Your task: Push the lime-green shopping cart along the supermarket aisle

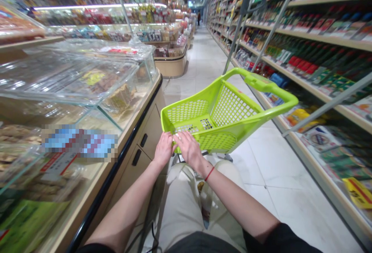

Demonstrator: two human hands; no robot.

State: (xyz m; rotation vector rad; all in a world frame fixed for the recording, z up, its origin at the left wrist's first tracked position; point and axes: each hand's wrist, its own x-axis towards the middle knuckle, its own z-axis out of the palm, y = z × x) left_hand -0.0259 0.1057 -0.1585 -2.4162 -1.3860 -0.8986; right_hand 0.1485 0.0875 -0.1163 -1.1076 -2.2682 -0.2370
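A bright green plastic shopping cart (232,129) stands turned sideways in front of my knees, its handle (273,86) pointing away to the right. Both my hands rest close together on the near left corner of its rim. My left hand (165,147) has its fingers bent over the edge. Beside it, my right hand (188,148), with a red string (209,173) round the wrist, curls over the same rim. The fingertips are partly hidden inside the basket. No goods show in the visible part of the basket.
At left, a wooden counter (151,109) with a black edge carries glass cases (113,115) of packaged food. Shelves (316,38) of bottles and packets line the right, with slanted metal poles (277,18) before them. A tiled aisle (202,47) runs ahead; a distant person (199,18) stands there.
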